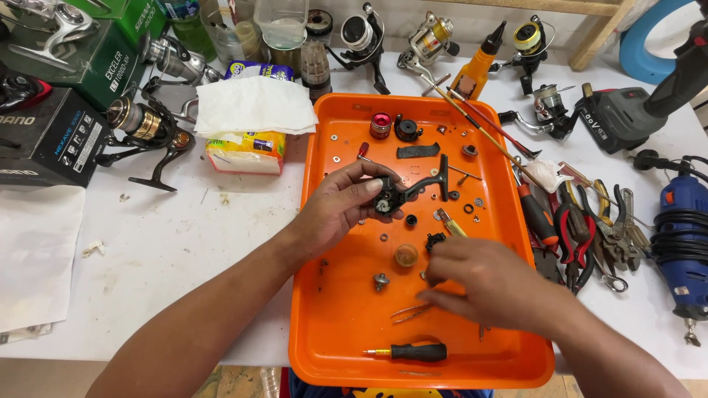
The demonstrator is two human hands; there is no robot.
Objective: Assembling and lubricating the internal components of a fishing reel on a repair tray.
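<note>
Fishing reel teardown or reassembly over an orange tray [332,346] on a white bench [162,250].

Left hand [346,203], at tray centre: its grip is closed round a black reel body [389,199], fingers wrapped over the top, thumb underneath. The body's stem and foot [441,178] stick out toward 2 o'clock, clear of the tray floor.

Right hand [483,284], at 4 o'clock from the reel body: fingers half curled, tips down on a small black part [434,240] lying on the tray. Can't tell whether it is pinched or only touched; the fingers cover most of it.

Loose parts on the tray:
- amber round knob [405,255], just at 9 o'clock of the right fingertips
- small metal gear [380,280]
- tweezers [410,312], at 6 o'clock
- black-handled screwdriver [409,352], near the tray's front edge
- red spool cap [380,125] and black round piece [405,129], at 12 o'clock
- washers and screws scattered around

Off the tray, pliers and cutters [582,228] lie at 3 o'clock, a blue rotary tool [682,228] is at far right, a tissue pack [247,144] sits at 10 o'clock, and other spinning reels [147,125] line the back edge.

Judged step: picking a small component while the body is held steady. The next move likely needs a fine fingertip pinch on the black part and careful alignment to the body, with nearby washers left undisturbed.
</note>
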